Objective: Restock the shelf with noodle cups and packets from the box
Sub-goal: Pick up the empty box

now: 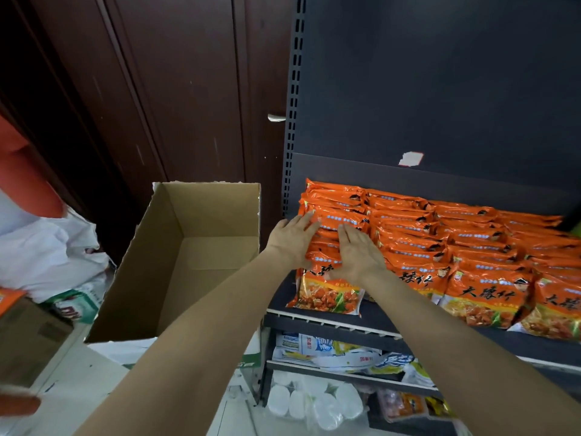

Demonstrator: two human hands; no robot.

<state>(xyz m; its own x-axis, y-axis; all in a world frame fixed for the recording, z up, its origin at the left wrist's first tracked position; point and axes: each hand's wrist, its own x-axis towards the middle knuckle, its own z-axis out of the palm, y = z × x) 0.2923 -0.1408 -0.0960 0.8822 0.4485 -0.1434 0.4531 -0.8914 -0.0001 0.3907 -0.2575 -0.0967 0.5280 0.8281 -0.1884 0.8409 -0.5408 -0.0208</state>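
Orange noodle packets [440,247] stand in several tight rows on a dark shelf [330,322]. My left hand [290,239] and my right hand [356,254] lie side by side with straight fingers on top of the leftmost row of packets [333,291], pressing on it. Left of the shelf stands a brown cardboard box [163,253], open at the top, with nothing showing inside it.
Lower shelves hold white and yellow packets [330,350] and white cups [314,401]. White plastic bags [53,247] and another carton [28,338] lie at the left on the floor. Dark wooden cabinet doors [176,89] stand behind the box. Another person's red sleeve [25,177] shows at far left.
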